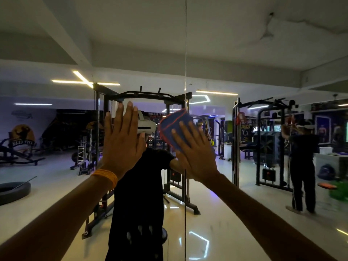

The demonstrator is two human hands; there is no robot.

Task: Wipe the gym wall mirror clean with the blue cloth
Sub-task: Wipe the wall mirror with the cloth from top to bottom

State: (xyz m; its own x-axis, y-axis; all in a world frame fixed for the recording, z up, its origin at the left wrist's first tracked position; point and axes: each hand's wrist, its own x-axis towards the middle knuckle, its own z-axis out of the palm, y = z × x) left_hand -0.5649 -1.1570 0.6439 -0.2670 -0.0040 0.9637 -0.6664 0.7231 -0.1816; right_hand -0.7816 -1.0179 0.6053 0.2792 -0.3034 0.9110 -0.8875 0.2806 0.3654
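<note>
Both of my arms reach toward the gym wall mirror (222, 213). My left hand (123, 140) lies flat on the glass, fingers straight and close together, holding nothing. An orange wristband (105, 177) sits on that wrist. My right hand (195, 153), just right of the left one, has its fingers spread wide and presses the blue cloth (175, 127) against the glass. The cloth, edged in red stitching, sticks out above and left of my fingers and lies across the vertical seam (185, 53) between two mirror panels. Between my hands the glass reflects a white headset (146, 125) above a black shirt (139, 185). A black cable rack (146, 95) shows in the reflection behind, and a tyre (13, 193) shows low at the far left.
</note>
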